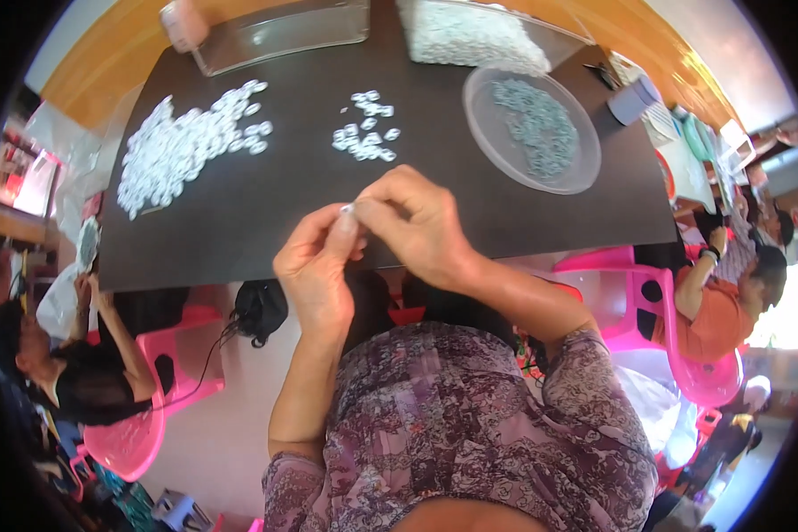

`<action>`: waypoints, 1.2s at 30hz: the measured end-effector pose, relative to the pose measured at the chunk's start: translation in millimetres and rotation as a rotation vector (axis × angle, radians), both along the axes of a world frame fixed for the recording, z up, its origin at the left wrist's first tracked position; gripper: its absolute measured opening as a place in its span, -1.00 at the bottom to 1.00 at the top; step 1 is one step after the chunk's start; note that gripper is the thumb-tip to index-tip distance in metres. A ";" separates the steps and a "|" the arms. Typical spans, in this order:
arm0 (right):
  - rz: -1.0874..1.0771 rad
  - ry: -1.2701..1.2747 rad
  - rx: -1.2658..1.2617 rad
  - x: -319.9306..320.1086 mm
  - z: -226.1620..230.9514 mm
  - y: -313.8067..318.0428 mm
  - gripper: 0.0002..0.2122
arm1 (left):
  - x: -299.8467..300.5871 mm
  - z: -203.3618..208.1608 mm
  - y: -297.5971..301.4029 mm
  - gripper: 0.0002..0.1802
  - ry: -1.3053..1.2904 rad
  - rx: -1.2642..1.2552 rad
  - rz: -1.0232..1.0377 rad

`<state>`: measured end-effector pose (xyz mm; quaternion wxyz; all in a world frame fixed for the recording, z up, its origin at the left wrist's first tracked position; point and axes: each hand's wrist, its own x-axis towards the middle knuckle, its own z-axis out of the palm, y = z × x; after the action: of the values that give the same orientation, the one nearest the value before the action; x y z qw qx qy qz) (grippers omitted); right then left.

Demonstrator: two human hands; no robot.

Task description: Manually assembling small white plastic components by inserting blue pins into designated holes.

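Near the table's front edge, my left hand (pixel 317 266) and my right hand (pixel 421 226) meet, fingertips pinched together. Between them is a small white piece (pixel 347 209), mostly covered by the fingers, so its exact kind does not show. Just beyond my hands lies a small scattered group of white, ring-like plastic pieces (pixel 365 142). A much larger heap of similar white pieces (pixel 173 155) spreads over the left of the table. To the right, a round translucent tray (pixel 483 137) holds many small grey-green parts (pixel 541 133).
The dark table (pixel 284 222) carries a clear box (pixel 279 40) and a pink bottle (pixel 184 25) at the back left. A clear container of white pieces (pixel 474 37) stands at the back, a grey cup (pixel 632 99) far right. People sit on pink chairs (pixel 638 306) either side.
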<state>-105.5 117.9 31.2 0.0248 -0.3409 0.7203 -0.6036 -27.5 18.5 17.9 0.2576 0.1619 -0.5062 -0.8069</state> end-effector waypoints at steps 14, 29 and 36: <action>-0.416 0.568 0.326 -109.3 0.9 97.2 -0.94 | -5.3 -12.5 -1.9 -0.88 -0.060 -0.044 0.057; -0.492 0.667 0.983 -194.4 -28.9 103.0 -0.86 | -8.5 -24.7 0.3 -0.87 -0.055 -0.119 0.036; -0.391 0.837 0.969 -191.8 -32.9 100.2 -0.89 | -5.7 -26.0 -1.0 -0.89 -0.006 -0.090 0.011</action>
<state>-297.3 218.1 -1.7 -0.2165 -0.3597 0.9073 -0.0222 -33.2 17.5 -8.1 0.2675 0.1555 -0.5417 -0.7815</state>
